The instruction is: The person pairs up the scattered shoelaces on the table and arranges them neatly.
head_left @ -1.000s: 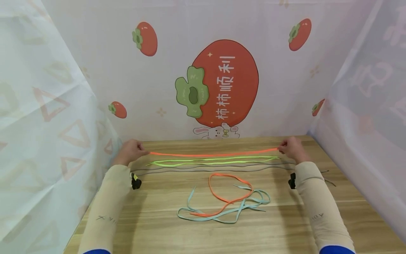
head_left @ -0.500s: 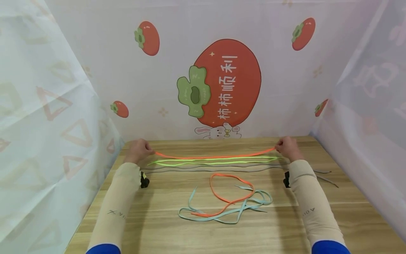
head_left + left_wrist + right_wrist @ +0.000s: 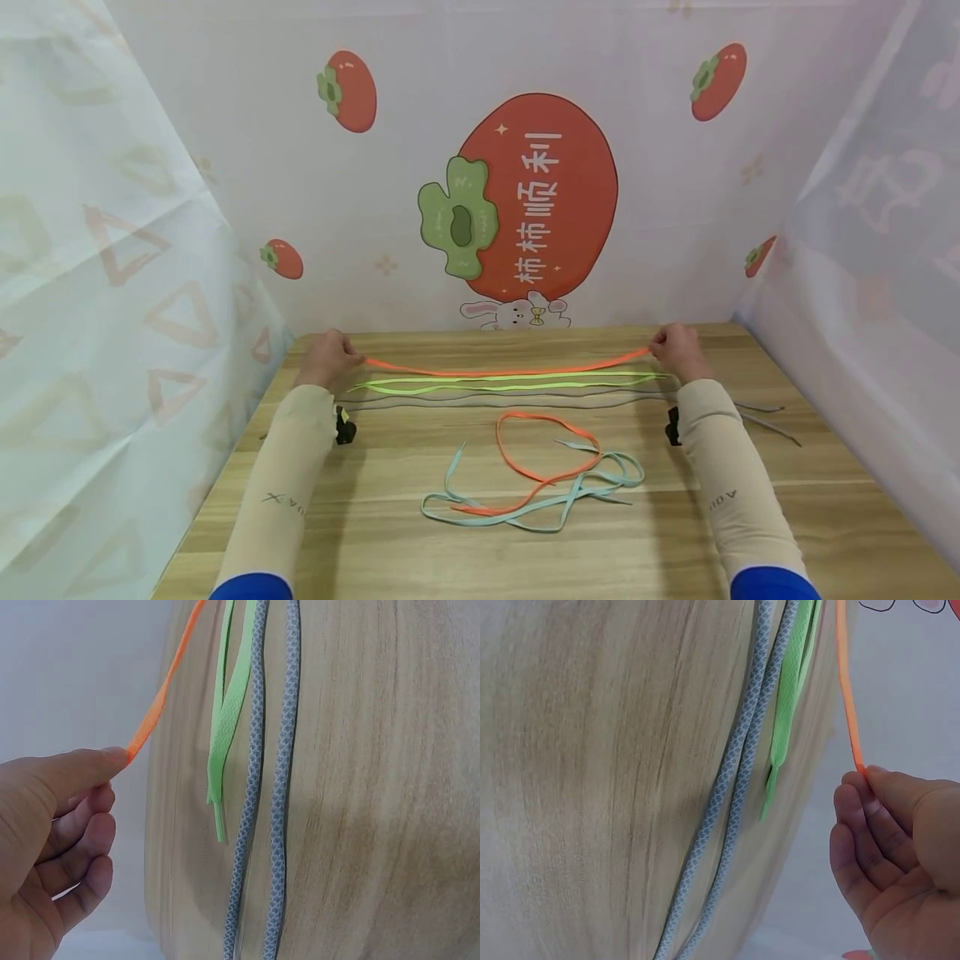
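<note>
An orange shoelace spans the gap between my two hands near the table's back edge, sagging a little in the middle. Thumb and fingers of my left hand pinch its left end. The right end is pinched by my right hand. Just in front lies a doubled green shoelace, stretched left to right. Nearer to me, a patterned grey shoelace runs in two strands beneath both hands. Parts of the grey lace are hidden by my arms in the head view.
A second orange shoelace lies curved at mid-table, crossing a loosely looped light blue shoelace. Wood-grain tabletop shows around them. Printed cloth walls stand at the back and both sides.
My hands have come slightly closer together, and the held orange shoelace sags more than a second ago. Over the last half second they have hardly moved.
</note>
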### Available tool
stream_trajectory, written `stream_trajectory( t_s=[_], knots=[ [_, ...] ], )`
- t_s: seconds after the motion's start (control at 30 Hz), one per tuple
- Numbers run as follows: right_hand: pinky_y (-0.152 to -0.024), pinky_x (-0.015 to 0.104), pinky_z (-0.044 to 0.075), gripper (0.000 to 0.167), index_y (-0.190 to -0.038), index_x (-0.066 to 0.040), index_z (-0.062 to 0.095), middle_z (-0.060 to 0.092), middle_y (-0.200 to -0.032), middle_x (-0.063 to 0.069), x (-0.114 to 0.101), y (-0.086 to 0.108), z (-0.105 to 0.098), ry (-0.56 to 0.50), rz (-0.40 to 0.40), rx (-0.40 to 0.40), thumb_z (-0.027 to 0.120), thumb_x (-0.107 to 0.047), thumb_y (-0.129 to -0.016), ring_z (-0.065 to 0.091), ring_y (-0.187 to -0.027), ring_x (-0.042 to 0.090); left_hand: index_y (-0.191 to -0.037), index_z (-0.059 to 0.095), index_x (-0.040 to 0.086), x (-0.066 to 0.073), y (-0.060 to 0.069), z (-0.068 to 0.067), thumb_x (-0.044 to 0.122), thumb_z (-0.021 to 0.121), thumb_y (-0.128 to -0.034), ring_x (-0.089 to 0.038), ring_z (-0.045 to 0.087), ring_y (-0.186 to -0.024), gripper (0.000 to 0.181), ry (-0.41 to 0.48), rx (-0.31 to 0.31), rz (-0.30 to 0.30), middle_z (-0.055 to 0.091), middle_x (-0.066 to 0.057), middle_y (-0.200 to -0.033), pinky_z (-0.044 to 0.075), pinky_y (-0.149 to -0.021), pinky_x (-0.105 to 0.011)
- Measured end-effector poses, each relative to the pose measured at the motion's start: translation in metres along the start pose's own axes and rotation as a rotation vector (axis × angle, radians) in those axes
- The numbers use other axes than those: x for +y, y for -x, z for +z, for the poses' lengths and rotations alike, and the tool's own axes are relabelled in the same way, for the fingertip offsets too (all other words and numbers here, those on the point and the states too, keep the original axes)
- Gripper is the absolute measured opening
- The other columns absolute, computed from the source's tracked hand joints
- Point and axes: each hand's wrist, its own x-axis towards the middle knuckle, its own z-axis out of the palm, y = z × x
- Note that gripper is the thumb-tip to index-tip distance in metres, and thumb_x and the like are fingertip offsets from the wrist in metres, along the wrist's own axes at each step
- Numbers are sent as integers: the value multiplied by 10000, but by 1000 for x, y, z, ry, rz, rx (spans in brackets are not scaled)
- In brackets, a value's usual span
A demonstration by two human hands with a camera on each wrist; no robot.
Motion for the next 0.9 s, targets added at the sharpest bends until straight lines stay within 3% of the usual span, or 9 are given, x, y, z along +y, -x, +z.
stream_trajectory(
  t_s=[0.2, 0.4, 0.6, 0.77, 0.9],
  knots=[
    [-657, 349, 455, 182, -819, 73, 709, 688, -759, 142, 6, 0, 2, 16, 6, 2, 578, 24, -935, 542, -685, 216, -668, 632, 38, -7, 2, 3, 176, 768, -939, -182, 507, -591, 333, -4, 22, 3, 565, -4, -602, 470, -627, -354],
    [-653, 336, 464, 172, -915, 101, 740, 722, -833, 176, 10, 2, 8, 6, 5, -28, 587, 28, -942, 573, -717, 230, -549, 459, 137, -9, 8, 11, 152, 718, -958, -145, 391, -471, 485, 80, -6, -46, 388, 48, -489, 439, -492, -326],
    [-624, 322, 434, 180, -814, 57, 711, 661, -747, 106, 9, 2, 12, 19, 5, -31, 573, 21, -924, 534, -676, 206, -557, 457, 138, -10, 11, 13, 142, 676, -967, -147, 387, -466, 464, 95, -40, -67, 374, 59, -490, 424, -479, -320],
    [-570, 304, 390, 308, -633, -46, 567, 511, -603, 12, 15, 2, 10, 12, -7, -56, 569, 20, -933, 459, -595, 171, -614, 508, 115, -14, 13, 8, 173, 664, -992, -173, 437, -549, 413, 41, -43, -51, 443, 30, -569, 406, -526, -327],
    [-555, 305, 356, 447, -574, -127, 427, 386, -534, -31, 18, 4, 4, 25, -28, -68, 571, 9, -975, 384, -532, 141, -664, 591, 80, -14, 13, -1, 177, 681, -987, -182, 460, -621, 349, -22, -37, -11, 520, 2, -661, 411, -598, -332]
  ],
)
